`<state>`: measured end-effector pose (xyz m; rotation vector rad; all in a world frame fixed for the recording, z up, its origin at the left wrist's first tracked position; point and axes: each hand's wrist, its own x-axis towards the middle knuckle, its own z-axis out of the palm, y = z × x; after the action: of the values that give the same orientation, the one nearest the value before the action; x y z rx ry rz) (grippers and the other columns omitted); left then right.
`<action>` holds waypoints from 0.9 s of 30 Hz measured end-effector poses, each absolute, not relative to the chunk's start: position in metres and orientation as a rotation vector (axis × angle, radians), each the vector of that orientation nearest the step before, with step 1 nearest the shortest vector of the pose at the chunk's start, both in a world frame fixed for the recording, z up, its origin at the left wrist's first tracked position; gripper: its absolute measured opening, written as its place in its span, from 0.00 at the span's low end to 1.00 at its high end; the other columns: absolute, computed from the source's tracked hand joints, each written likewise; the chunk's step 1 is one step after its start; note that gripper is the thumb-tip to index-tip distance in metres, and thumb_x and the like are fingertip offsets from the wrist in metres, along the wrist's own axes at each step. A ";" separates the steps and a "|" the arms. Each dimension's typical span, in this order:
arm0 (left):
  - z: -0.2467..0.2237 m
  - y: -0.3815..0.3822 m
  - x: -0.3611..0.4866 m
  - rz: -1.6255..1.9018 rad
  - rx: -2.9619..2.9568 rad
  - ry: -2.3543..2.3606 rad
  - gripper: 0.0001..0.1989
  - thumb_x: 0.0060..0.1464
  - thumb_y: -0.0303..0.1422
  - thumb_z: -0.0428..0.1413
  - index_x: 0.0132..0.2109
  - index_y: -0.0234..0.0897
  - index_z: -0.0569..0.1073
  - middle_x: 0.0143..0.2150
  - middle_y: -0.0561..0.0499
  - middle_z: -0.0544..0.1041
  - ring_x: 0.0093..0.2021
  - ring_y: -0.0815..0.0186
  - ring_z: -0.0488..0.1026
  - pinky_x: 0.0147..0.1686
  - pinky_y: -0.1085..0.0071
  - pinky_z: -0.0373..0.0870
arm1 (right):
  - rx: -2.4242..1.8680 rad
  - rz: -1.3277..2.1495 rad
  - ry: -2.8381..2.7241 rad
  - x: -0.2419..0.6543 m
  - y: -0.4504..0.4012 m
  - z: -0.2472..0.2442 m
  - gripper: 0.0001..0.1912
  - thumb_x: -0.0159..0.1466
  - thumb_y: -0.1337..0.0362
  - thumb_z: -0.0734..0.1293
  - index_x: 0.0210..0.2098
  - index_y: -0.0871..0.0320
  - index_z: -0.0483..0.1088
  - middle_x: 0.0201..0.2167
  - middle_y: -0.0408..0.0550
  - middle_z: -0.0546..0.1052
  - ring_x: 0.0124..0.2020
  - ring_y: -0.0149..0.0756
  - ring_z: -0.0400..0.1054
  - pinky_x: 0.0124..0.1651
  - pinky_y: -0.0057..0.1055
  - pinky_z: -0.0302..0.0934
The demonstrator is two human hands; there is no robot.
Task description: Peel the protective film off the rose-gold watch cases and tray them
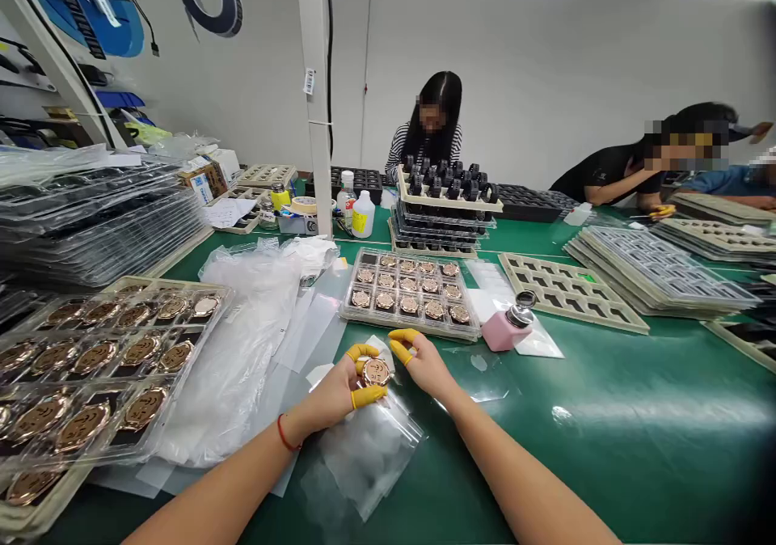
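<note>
l hand (336, 387) pinches a round gold case (377, 372), yellow-capped thumb on the near side, yellow-capped fingers (359, 352) on the far side. case is up off the table (612, 440), abt centre of view, over a clear plastic bag (373, 460). its flat face w/ dark marks points up & back twd the camera, rim edge-on to the grip; outline is roundish, so can't tell a long axis. marks too small to read for sure.

r hand (428, 365) is just beside it, fingers bent in twd the case, yellow caps on the tips, near a white cloth (383, 346); can't tell if it grips the cloth. red bracelet (288, 433) on l wrist.

just beyond both hands: clear-covered tray (412, 331) w/ rows of similar gold cases, faces up; tray's long side runs approx l-r. pink pump bottle (507, 329) stands upright by its near r corner. more gold cases, also face up, in the big tray (189, 373) at far l, w/ a heap of plastic bags (248, 351) btwn that tray & the l hand.

across the table: person in striped top (397, 150) behind stacked trays w/ black pcs (449, 197); another in dark top (597, 165) leans in at r.
</note>
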<state>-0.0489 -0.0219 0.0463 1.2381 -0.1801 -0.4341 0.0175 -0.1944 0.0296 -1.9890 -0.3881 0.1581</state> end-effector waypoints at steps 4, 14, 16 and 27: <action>0.049 -0.021 -0.049 -0.449 1.321 -0.168 0.29 0.46 0.30 0.62 0.53 0.40 0.58 0.40 0.51 0.71 0.36 0.69 0.69 0.39 0.70 0.65 | -2.432 -0.086 -0.701 0.026 -0.196 0.015 0.04 0.56 0.67 0.64 0.32 0.58 0.70 0.35 0.50 0.72 0.40 0.40 0.61 0.43 0.37 0.54; 0.045 -0.021 -0.046 -0.343 1.540 -0.209 0.24 0.47 0.31 0.60 0.51 0.39 0.63 0.39 0.51 0.71 0.37 0.68 0.69 0.36 0.72 0.65 | -2.145 -0.280 -1.155 -0.016 -0.191 0.051 0.05 0.60 0.68 0.62 0.35 0.53 0.68 0.37 0.46 0.72 0.39 0.37 0.60 0.50 0.42 0.51; 0.044 -0.022 -0.047 -0.353 1.544 -0.243 0.21 0.47 0.31 0.60 0.49 0.38 0.64 0.42 0.50 0.71 0.38 0.67 0.69 0.37 0.71 0.66 | -2.160 -0.330 -1.164 -0.015 -0.190 0.048 0.07 0.61 0.68 0.61 0.36 0.53 0.69 0.35 0.46 0.72 0.37 0.37 0.59 0.49 0.42 0.51; 0.043 -0.022 -0.045 -0.346 1.532 -0.218 0.22 0.48 0.33 0.59 0.50 0.38 0.63 0.41 0.49 0.72 0.37 0.66 0.71 0.38 0.69 0.68 | -2.173 -0.363 -1.142 -0.012 -0.191 0.048 0.07 0.62 0.68 0.60 0.33 0.54 0.69 0.29 0.46 0.71 0.33 0.35 0.57 0.42 0.37 0.51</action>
<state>-0.0454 -0.0218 0.0428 1.5323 -0.2178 -0.3465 -0.0116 -0.1910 0.0485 -2.1731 -1.1416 -0.3632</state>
